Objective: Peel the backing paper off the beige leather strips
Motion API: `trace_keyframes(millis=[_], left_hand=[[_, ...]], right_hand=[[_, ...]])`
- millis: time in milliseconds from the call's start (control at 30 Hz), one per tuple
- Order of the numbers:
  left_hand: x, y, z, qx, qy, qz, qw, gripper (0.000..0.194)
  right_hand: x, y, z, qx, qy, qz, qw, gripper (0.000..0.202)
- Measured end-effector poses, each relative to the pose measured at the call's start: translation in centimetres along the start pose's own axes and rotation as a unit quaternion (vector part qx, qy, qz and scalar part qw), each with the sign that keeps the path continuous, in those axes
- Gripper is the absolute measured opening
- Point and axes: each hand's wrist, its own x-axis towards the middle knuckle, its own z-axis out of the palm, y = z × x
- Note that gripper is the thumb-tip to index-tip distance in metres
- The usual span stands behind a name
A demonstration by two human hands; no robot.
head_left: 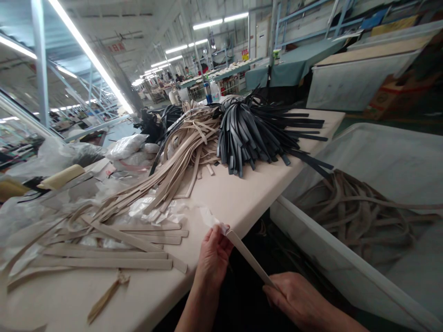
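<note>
My left hand (215, 251) is closed at the table's front edge, its thumb and fingers pinching the upper end of a beige strap (249, 256) together with a piece of white translucent film (208, 217). The lower part of the same strap is gripped by my right hand (294, 293), so the strap slants down to the right between both hands. On the table (228, 193), beige straps (138, 263) lie to the left. A long bundle of beige straps (173, 170) and a pile of black straps (245, 133) rest farther back.
Right of the table stands a white bin (311, 230) holding tangled brown-grey straps (353, 207). Clear plastic bags (126, 146) and a yellow roll (65, 176) lie at the left. Bottles (214, 91) stand at the far end. A cardboard box (391, 97) is at the back right.
</note>
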Motion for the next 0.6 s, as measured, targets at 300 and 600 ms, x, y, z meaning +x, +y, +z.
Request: trace_keyframes(millis=[300, 600], left_hand=[[-0.4, -1.0, -1.1, 0.045, -0.035, -0.011, 0.998, 0.044], [-1.5, -4.5, -2.5, 0.065, -0.034, -0.036, 0.997, 0.043]], right_hand=[[0.5, -0.2, -0.2, 0.103, -0.036, -0.005, 0.994, 0.058], [-2.9, 2.6, -0.9, 0.303, -0.075, -0.023, 0.950, 0.059]])
